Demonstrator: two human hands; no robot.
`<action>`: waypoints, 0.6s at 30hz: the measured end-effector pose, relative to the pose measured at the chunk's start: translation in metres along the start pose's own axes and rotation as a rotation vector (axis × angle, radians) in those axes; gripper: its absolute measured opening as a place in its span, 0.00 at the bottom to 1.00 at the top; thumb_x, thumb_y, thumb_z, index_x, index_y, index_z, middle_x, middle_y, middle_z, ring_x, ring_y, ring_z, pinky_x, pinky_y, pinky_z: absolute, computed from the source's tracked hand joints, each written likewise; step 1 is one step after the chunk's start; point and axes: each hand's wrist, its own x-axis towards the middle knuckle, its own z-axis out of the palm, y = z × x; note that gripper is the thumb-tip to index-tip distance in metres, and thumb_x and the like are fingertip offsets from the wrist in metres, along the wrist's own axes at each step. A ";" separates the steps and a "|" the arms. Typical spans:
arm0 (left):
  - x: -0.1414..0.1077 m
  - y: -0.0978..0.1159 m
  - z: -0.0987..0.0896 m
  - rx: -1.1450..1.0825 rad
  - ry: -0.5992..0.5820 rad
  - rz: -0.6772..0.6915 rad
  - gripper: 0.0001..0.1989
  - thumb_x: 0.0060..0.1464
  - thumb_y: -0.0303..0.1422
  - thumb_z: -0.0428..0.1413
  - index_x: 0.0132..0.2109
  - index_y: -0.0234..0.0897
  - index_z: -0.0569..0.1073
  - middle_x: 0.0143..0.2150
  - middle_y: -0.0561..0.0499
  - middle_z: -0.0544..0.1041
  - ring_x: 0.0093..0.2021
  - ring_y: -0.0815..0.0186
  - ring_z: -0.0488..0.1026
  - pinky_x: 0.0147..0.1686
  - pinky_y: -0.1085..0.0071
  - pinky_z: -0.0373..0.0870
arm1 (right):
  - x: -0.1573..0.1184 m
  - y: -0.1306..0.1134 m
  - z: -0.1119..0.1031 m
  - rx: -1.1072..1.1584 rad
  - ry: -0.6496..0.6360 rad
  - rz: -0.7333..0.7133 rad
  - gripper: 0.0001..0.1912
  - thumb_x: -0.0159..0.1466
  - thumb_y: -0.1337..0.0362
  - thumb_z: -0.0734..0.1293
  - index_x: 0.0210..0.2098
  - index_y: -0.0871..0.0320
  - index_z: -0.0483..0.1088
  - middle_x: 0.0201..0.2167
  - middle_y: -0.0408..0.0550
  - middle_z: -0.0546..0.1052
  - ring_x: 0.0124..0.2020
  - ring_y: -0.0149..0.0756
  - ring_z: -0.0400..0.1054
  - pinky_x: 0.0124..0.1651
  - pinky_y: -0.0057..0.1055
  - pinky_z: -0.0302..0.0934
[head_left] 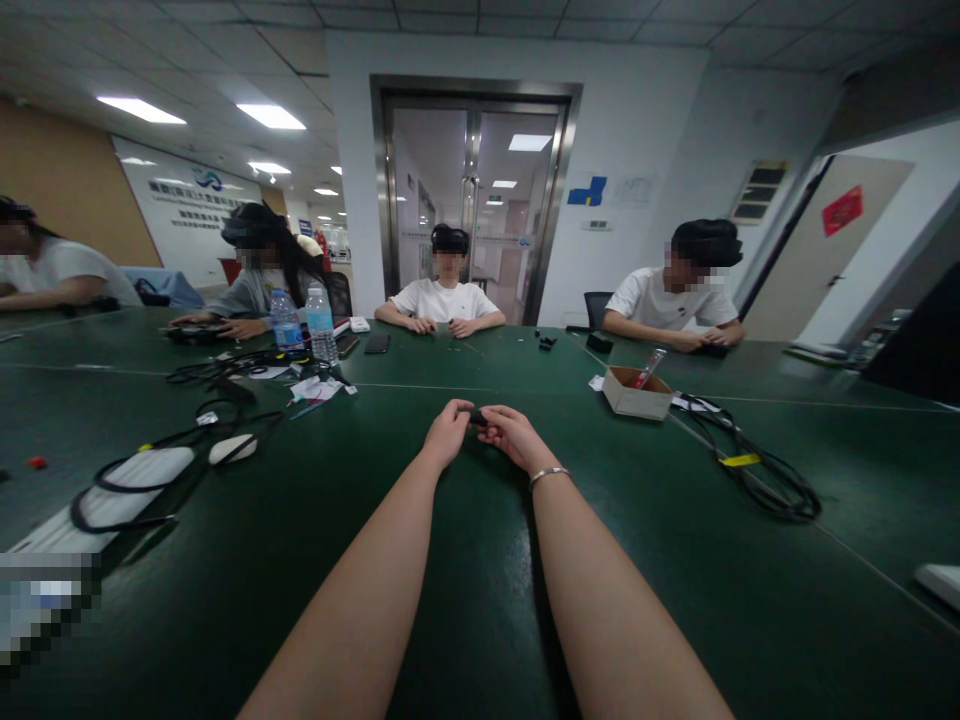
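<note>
Between my two hands is a small black object (477, 418), too small and partly covered to name. My left hand (448, 432) is closed on its left end, the thumb and fingers pinched together. From the other side my right hand (514, 436) grips the right end with bent fingers; a silver bangle circles that wrist. Both hands are held just above the green table (480, 560), at its middle, with the forearms stretched forward.
A cardboard box (637, 395) and coiled black cable (772, 485) lie to the right. Leftward are water bottles (321, 325), loose cables, a white mouse (233, 449) and a white power strip (112, 495). Several people wearing headsets sit around the table.
</note>
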 end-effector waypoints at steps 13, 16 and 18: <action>0.003 -0.003 0.001 -0.022 0.007 0.039 0.13 0.58 0.34 0.45 0.43 0.38 0.72 0.27 0.53 0.70 0.28 0.69 0.67 0.28 0.75 0.62 | -0.002 -0.001 0.000 -0.007 -0.013 -0.005 0.03 0.59 0.73 0.69 0.33 0.63 0.70 0.21 0.45 0.73 0.16 0.24 0.63 0.30 0.27 0.72; 0.002 -0.001 0.001 -0.023 0.004 0.020 0.13 0.59 0.35 0.45 0.43 0.38 0.72 0.28 0.52 0.70 0.28 0.69 0.67 0.27 0.75 0.61 | -0.001 -0.001 0.000 -0.006 -0.020 -0.007 0.03 0.59 0.72 0.69 0.32 0.63 0.70 0.20 0.45 0.73 0.17 0.24 0.64 0.30 0.27 0.72; 0.001 0.000 0.000 0.002 0.008 0.027 0.14 0.59 0.36 0.44 0.43 0.38 0.72 0.28 0.52 0.70 0.28 0.68 0.67 0.27 0.75 0.62 | -0.001 0.000 -0.001 -0.007 -0.024 -0.007 0.04 0.58 0.71 0.70 0.32 0.63 0.70 0.20 0.45 0.72 0.17 0.25 0.64 0.30 0.27 0.72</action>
